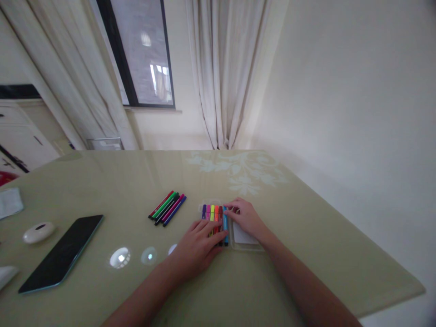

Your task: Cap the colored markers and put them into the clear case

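Observation:
A clear plastic case [250, 247] lies on the table with a row of felt-tip pens in its left part, among them a purple, a yellow [212, 210] and an orange pen. The light blue felt-tip pen [225, 222] is at the right end of this row. My right hand [247, 219] pinches its far end between thumb and fingers. Across the near part of the row lies my left hand [200, 243], fingers stretched out, fingertips by the blue pen's lower half. It partly hides the pens. A white sheet [241, 235] shows in the case's right part, under my right hand.
Left of the case lies a loose bunch of felt-tip pens [167, 208]. Further left are a dark tablet or phone [63, 254], a white oval object [38, 232] and a folded pale cloth [10, 202]. A wall [357, 113] borders the table's right side.

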The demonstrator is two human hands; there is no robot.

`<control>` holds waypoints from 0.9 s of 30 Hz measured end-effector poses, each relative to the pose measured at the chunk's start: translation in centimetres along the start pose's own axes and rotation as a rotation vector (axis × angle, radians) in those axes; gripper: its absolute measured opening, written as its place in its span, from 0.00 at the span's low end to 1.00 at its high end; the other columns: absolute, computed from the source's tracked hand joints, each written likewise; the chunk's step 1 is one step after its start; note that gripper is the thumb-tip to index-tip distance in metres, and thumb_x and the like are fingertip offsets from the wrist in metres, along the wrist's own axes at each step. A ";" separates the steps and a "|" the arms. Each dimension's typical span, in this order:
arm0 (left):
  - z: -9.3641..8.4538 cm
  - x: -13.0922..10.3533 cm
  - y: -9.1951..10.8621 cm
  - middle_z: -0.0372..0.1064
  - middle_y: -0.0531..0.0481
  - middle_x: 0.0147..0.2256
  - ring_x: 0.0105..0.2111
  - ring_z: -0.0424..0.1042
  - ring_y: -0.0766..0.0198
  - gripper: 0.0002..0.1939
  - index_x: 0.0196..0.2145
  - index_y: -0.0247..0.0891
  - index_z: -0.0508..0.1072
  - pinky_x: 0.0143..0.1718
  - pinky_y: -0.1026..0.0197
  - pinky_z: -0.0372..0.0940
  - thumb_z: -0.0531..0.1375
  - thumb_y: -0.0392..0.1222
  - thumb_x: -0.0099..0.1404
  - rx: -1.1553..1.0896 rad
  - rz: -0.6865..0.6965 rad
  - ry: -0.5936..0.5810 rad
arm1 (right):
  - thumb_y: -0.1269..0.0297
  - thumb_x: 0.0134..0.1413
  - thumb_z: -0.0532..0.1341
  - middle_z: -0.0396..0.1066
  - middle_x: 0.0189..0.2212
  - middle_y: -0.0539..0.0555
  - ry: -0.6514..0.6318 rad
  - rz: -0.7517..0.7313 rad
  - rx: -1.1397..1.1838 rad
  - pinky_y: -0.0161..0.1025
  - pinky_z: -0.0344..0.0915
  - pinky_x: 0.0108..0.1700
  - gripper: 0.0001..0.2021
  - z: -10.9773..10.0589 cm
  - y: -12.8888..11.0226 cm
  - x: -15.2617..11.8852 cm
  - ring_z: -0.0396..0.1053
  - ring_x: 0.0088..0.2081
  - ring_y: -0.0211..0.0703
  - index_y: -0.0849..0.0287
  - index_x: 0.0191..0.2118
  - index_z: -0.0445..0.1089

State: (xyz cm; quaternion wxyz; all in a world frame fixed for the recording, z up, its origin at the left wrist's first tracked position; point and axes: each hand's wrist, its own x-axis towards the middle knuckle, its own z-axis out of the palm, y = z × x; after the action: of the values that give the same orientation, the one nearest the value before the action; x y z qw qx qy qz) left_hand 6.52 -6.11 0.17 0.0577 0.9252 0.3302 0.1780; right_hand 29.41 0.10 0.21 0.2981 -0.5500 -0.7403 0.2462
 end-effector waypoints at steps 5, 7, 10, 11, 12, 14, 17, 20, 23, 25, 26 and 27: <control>0.0 0.0 0.1 0.67 0.43 0.61 0.59 0.66 0.49 0.22 0.63 0.48 0.68 0.59 0.43 0.62 0.59 0.42 0.72 0.003 0.007 0.005 | 0.67 0.60 0.66 0.75 0.37 0.56 -0.001 0.003 0.002 0.39 0.69 0.42 0.11 -0.1 -0.2 -0.1 0.73 0.36 0.43 0.59 0.47 0.81; -0.1 0.1 0.2 0.67 0.43 0.61 0.58 0.66 0.49 0.22 0.62 0.48 0.68 0.59 0.43 0.63 0.59 0.42 0.72 -0.001 0.006 0.007 | 0.67 0.60 0.66 0.75 0.37 0.56 -0.005 0.005 0.012 0.39 0.69 0.41 0.11 -0.2 -0.2 -0.1 0.73 0.36 0.43 0.59 0.48 0.81; -0.2 0.1 0.2 0.67 0.43 0.61 0.58 0.66 0.49 0.22 0.62 0.47 0.69 0.59 0.42 0.63 0.60 0.42 0.72 -0.001 0.001 0.001 | 0.67 0.60 0.66 0.74 0.36 0.56 -0.005 0.002 0.024 0.39 0.69 0.41 0.12 -0.1 -0.1 -0.1 0.72 0.36 0.43 0.59 0.48 0.81; -0.2 0.1 0.2 0.67 0.43 0.61 0.58 0.66 0.49 0.22 0.62 0.47 0.69 0.59 0.42 0.63 0.60 0.42 0.72 -0.001 0.000 0.000 | 0.67 0.60 0.66 0.74 0.36 0.55 -0.003 0.000 0.022 0.39 0.69 0.41 0.11 -0.1 -0.1 -0.1 0.72 0.36 0.43 0.58 0.48 0.81; -0.2 0.1 0.3 0.67 0.43 0.61 0.58 0.66 0.49 0.22 0.62 0.47 0.69 0.59 0.42 0.63 0.60 0.42 0.72 0.000 -0.001 0.001 | 0.67 0.60 0.66 0.74 0.36 0.55 -0.004 -0.005 0.016 0.39 0.68 0.41 0.11 0.0 -0.1 -0.1 0.72 0.36 0.43 0.57 0.47 0.81; -0.2 0.1 0.3 0.67 0.43 0.61 0.59 0.66 0.49 0.22 0.62 0.47 0.69 0.59 0.43 0.63 0.60 0.42 0.72 0.004 -0.002 0.008 | 0.67 0.61 0.65 0.73 0.36 0.54 -0.010 -0.015 -0.004 0.39 0.68 0.41 0.11 0.0 0.0 -0.1 0.71 0.36 0.42 0.54 0.47 0.82; -0.1 0.0 0.3 0.67 0.44 0.60 0.58 0.66 0.49 0.22 0.62 0.48 0.69 0.59 0.43 0.62 0.61 0.41 0.71 0.008 -0.001 0.015 | 0.67 0.61 0.65 0.73 0.36 0.54 -0.023 -0.015 -0.022 0.38 0.67 0.42 0.11 0.1 0.0 0.0 0.71 0.36 0.41 0.54 0.47 0.82; 0.0 0.1 0.2 0.67 0.44 0.61 0.59 0.66 0.49 0.22 0.61 0.47 0.70 0.59 0.43 0.62 0.61 0.42 0.71 0.012 0.004 0.013 | 0.68 0.61 0.65 0.72 0.36 0.54 -0.027 -0.010 -0.019 0.38 0.67 0.42 0.11 0.1 0.1 0.0 0.71 0.36 0.41 0.55 0.47 0.82; 0.0 0.1 0.1 0.68 0.43 0.60 0.58 0.66 0.49 0.21 0.61 0.46 0.70 0.59 0.43 0.62 0.60 0.41 0.72 0.032 0.018 0.004 | 0.68 0.61 0.65 0.72 0.36 0.54 -0.020 -0.016 -0.014 0.38 0.67 0.42 0.10 0.1 0.1 0.0 0.71 0.36 0.42 0.55 0.46 0.82; 0.1 0.1 0.1 0.68 0.43 0.60 0.58 0.66 0.49 0.20 0.61 0.46 0.70 0.59 0.43 0.62 0.59 0.41 0.72 0.048 0.028 0.007 | 0.68 0.61 0.65 0.72 0.36 0.54 -0.014 -0.017 -0.006 0.38 0.67 0.42 0.10 0.2 0.1 0.0 0.71 0.36 0.42 0.55 0.46 0.82; 0.1 0.1 0.1 0.68 0.44 0.60 0.58 0.66 0.49 0.20 0.60 0.46 0.70 0.59 0.43 0.62 0.59 0.41 0.72 0.054 0.031 0.010 | 0.68 0.61 0.66 0.72 0.36 0.54 -0.013 -0.016 0.000 0.38 0.67 0.43 0.10 0.2 0.1 0.0 0.71 0.37 0.42 0.55 0.46 0.82; 0.2 0.1 0.1 0.68 0.44 0.60 0.58 0.66 0.49 0.20 0.60 0.46 0.70 0.59 0.43 0.62 0.59 0.41 0.72 0.057 0.032 0.012 | 0.69 0.60 0.66 0.72 0.37 0.54 -0.012 -0.015 0.004 0.38 0.67 0.43 0.11 0.2 0.2 0.0 0.71 0.37 0.42 0.56 0.47 0.82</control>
State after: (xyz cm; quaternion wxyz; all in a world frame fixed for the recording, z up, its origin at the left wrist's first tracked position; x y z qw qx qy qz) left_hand 6.71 -6.12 0.08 0.0263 0.9305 0.3206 0.1751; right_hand 29.38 0.13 -0.03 0.2965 -0.5424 -0.7456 0.2489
